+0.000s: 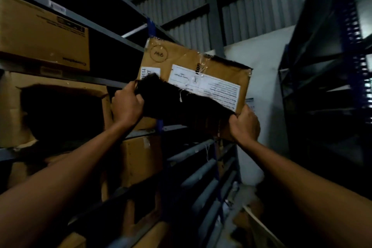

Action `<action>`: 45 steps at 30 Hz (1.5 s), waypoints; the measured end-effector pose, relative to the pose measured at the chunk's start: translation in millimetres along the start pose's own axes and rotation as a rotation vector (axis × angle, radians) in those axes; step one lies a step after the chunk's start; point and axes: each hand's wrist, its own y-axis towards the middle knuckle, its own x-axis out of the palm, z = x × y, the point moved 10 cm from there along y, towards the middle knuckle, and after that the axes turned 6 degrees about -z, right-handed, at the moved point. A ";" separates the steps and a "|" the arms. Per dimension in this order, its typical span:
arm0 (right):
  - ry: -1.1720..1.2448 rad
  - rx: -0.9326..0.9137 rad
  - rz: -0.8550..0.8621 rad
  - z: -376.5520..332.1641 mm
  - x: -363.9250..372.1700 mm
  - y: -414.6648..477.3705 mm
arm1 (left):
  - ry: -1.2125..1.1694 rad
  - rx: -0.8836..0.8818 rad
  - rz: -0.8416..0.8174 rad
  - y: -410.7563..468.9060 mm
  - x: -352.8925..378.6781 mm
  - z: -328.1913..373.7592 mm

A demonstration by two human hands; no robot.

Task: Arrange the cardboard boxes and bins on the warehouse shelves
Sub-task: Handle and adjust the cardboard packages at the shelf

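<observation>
A brown cardboard box (182, 60) with white labels and torn tape is held up in the air, tilted, in front of the shelf upright. My left hand (126, 104) grips its lower left corner. My right hand (244, 124) grips its lower right corner. The box's underside is in dark shadow. The shelves (118, 41) on the left hold other cardboard boxes: one large box (44, 36) on the upper level and a torn one (60, 106) below it.
More cartons (141, 159) sit on lower shelf levels at left. A dark rack with blue uprights (326, 70) stands at right. A white wall (265, 70) and corrugated metal siding close the aisle behind. Something pale lies on the floor at lower right.
</observation>
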 end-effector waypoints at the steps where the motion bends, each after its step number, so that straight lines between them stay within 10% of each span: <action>1: -0.033 0.007 0.019 1.5 -10.3 -5.7 | 0.009 -0.024 -0.023 -9.6 4.4 -1.5; 23: -0.205 0.675 -0.491 328.9 34.9 -343.3 | -0.015 -1.029 -0.803 -545.9 145.6 -148.1; 41: -0.285 0.432 -0.938 282.1 111.5 -429.2 | 0.057 -1.179 -0.756 -612.9 61.6 -226.3; 45: -0.343 0.149 -1.029 229.1 142.8 -442.1 | 0.126 -1.106 -0.845 -612.6 45.9 -226.9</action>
